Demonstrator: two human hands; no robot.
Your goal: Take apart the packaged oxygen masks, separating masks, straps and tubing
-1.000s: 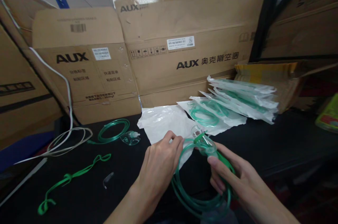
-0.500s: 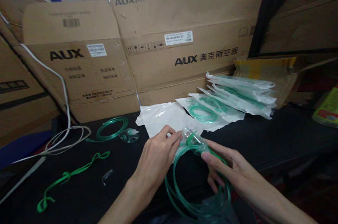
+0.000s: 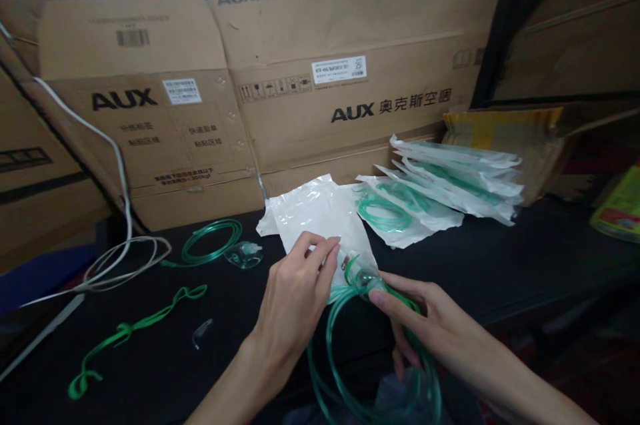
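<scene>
My right hand [image 3: 407, 311] is wrapped around a clear oxygen mask [image 3: 367, 278] with a green strap or band at its top, and loops of green tubing [image 3: 333, 345] hang below it. Just left of the mask is my left hand [image 3: 300, 285], its fingers bent together; their tips hide whatever may be between them. Behind both hands lies a white pouch [image 3: 320, 211], partly covered by my left fingers. Further left on the black table are a second clear mask [image 3: 244, 255], coiled green tubing [image 3: 210, 243], a knotted green elastic strap [image 3: 143, 323] and a small clear elbow piece [image 3: 202, 333].
Several white-backed pouches with green tubing [image 3: 460, 178] are piled at the right, before an open carton [image 3: 500, 128]. Large cardboard sheets [image 3: 280, 31] stand along the back. A white cable [image 3: 123, 171] runs down the left side. A yellow-green package [image 3: 620, 205] sits far right.
The mask has tilted and dropped slightly in my right hand. My left fingertips have moved a little away from it. The white pouch behind has shifted, its top edge now higher.
</scene>
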